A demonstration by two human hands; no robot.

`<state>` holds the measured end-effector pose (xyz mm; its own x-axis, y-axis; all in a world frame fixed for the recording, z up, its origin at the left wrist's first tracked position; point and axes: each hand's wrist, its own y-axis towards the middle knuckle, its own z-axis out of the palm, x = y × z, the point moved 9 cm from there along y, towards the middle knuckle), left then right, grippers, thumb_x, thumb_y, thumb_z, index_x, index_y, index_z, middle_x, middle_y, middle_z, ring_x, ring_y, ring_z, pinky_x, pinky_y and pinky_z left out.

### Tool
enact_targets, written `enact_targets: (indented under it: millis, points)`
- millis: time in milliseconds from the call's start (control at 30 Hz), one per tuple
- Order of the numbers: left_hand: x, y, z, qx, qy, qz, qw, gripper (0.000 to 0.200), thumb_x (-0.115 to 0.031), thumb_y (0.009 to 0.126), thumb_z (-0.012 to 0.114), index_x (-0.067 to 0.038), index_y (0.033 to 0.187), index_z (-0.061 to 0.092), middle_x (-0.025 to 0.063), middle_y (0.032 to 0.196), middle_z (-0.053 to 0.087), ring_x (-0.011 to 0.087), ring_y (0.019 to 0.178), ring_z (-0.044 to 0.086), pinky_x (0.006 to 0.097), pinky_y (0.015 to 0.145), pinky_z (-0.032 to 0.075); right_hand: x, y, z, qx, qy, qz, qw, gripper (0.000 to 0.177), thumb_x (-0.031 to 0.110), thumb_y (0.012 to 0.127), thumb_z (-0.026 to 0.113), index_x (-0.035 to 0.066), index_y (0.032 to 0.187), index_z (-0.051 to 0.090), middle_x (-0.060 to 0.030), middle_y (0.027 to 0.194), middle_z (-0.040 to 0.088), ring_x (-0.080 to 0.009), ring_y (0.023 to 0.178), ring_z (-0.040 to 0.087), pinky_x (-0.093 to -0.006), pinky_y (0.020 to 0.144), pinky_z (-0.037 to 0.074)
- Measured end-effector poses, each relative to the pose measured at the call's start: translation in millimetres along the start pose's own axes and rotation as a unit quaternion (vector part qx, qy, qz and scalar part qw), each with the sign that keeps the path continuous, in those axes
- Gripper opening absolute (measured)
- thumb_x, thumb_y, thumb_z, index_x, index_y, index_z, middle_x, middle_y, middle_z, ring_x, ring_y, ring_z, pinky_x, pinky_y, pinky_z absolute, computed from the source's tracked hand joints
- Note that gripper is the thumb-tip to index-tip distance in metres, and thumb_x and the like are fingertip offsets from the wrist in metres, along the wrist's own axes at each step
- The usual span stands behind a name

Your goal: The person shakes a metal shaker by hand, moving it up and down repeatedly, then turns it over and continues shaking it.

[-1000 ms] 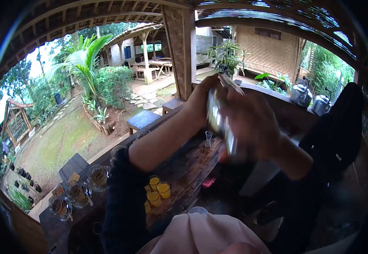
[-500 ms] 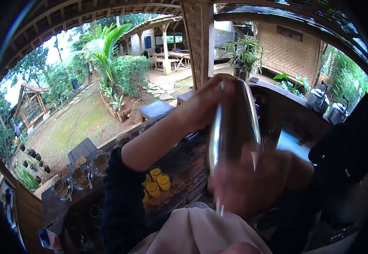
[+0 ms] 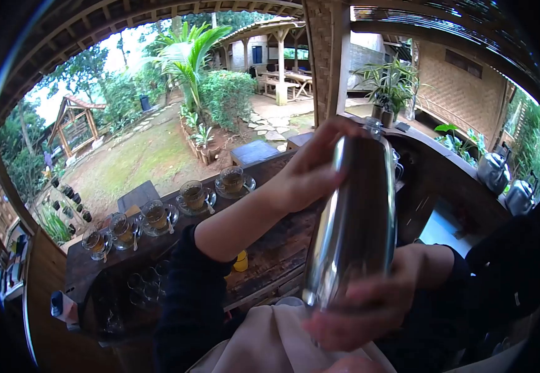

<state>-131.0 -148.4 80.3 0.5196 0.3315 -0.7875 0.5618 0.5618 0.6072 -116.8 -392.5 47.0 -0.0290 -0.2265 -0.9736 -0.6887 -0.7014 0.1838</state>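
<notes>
A shiny metal cocktail shaker (image 3: 360, 211) is tilted in front of my chest. My left hand (image 3: 323, 158) is closed around its upper end. Lower down, the fingers of my right hand (image 3: 366, 304) wrap the bottom of the shaker and look slightly blurred. Beyond my left forearm, glass cups of brown drink (image 3: 194, 196) stand on saucers with spoons along the counter. Part of a small glass of yellow drink (image 3: 240, 261) shows beside my left sleeve, which hides its neighbours.
The dark wooden counter (image 3: 276, 239) runs ahead of me. Several empty glasses (image 3: 148, 283) are at the left. Metal kettles (image 3: 493, 171) sit on the ledge at the right, with potted plants (image 3: 394, 87) farther back. A wooden stool (image 3: 255, 151) stands beyond the counter.
The shaker and both hands have swung a little, now less blurred. My view has turned left, bringing more tea cups into sight. My left arm now covers most of the yellow drinks.
</notes>
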Motion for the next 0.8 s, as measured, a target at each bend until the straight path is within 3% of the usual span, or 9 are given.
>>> enact_targets:
  millis: [67,133,200,367,467,533,633,733,800]
  points:
    - [-38,-14,24,0.157,-0.141,0.209,0.955,0.021,-0.02,0.09,0.052,-0.006,0.107,0.052,0.0143,0.122,0.05,0.0234,0.104,0.056,0.0373,0.084,0.05,-18,-22,7,0.007,0.05,0.047,0.998,0.032,0.021,0.067,0.073,0.01,0.094,0.062,-0.0022,0.104,0.062,-0.0267,0.102,0.058,-0.0346,0.091,0.044]
    - [20,21,-8,0.103,-0.326,-0.096,0.935,0.029,-0.024,0.092,0.046,-0.006,0.115,0.047,0.0157,0.115,0.054,0.0252,0.104,0.057,0.0386,0.088,0.049,-50,-57,28,0.014,0.109,0.093,0.99,0.034,0.022,0.067,0.074,0.009,0.096,0.061,-0.0032,0.104,0.062,-0.0272,0.103,0.058,-0.0346,0.091,0.044]
    - [39,61,-47,0.065,-0.225,-0.033,0.972,0.034,-0.029,0.091,0.046,-0.005,0.115,0.048,0.0157,0.107,0.059,0.0241,0.096,0.061,0.0374,0.084,0.051,-137,-133,83,0.027,0.295,0.53,0.795,0.053,0.031,0.069,0.076,0.007,0.111,0.056,-0.0137,0.112,0.058,-0.0313,0.107,0.053,-0.0419,0.089,0.044]
    - [2,-9,-24,-0.122,-0.24,-0.132,0.954,0.034,-0.029,0.09,0.049,-0.002,0.111,0.051,0.0164,0.114,0.054,0.0207,0.097,0.059,0.0353,0.082,0.05,-80,-69,52,0.078,0.214,0.334,0.915,0.05,0.026,0.063,0.075,0.008,0.107,0.06,-0.0133,0.109,0.059,-0.0291,0.097,0.059,-0.0385,0.086,0.047]
    - [-63,-55,40,0.191,0.02,0.304,0.933,0.042,-0.028,0.087,0.057,-0.002,0.117,0.043,0.0132,0.111,0.05,0.0175,0.102,0.053,0.0314,0.089,0.042,43,-30,-4,-0.142,-0.069,-0.157,0.975,0.035,0.012,0.063,0.067,0.008,0.098,0.062,-0.0038,0.104,0.062,-0.0183,0.094,0.061,-0.0375,0.085,0.049]
    - [-62,-61,27,0.178,0.071,0.339,0.921,0.045,-0.026,0.089,0.055,-0.002,0.122,0.037,0.0144,0.112,0.051,0.0212,0.102,0.054,0.0371,0.089,0.044,34,-51,12,-0.179,0.015,-0.103,0.978,0.045,0.011,0.068,0.069,0.014,0.112,0.059,-0.0038,0.112,0.059,-0.0194,0.104,0.057,-0.0382,0.094,0.042]
    - [2,-34,-77,-0.137,-0.21,-0.126,0.96,0.037,-0.027,0.09,0.047,0.0,0.116,0.047,0.0172,0.101,0.061,0.0279,0.09,0.062,0.0432,0.084,0.05,-66,-80,92,-0.097,0.205,0.234,0.946,0.038,0.013,0.069,0.071,0.01,0.105,0.058,-0.0089,0.105,0.061,-0.0252,0.1,0.059,-0.0372,0.086,0.047]
    - [-14,-45,-111,-0.167,0.017,0.056,0.984,0.037,-0.035,0.088,0.044,-0.004,0.103,0.057,0.012,0.089,0.065,0.026,0.086,0.064,0.0394,0.074,0.054,-112,-108,138,-0.144,0.331,0.512,0.779,0.042,0.018,0.066,0.075,0.006,0.102,0.057,-0.0139,0.104,0.061,-0.0311,0.098,0.059,-0.0381,0.08,0.049]
    - [6,-82,-110,-0.234,-0.249,-0.099,0.934,0.032,-0.029,0.086,0.051,-0.004,0.105,0.054,0.0148,0.098,0.062,0.0247,0.085,0.064,0.0416,0.07,0.054,-81,-61,113,-0.065,0.348,0.38,0.855,0.043,0.015,0.063,0.075,0.006,0.102,0.059,-0.0114,0.109,0.061,-0.028,0.101,0.058,-0.0381,0.084,0.047]
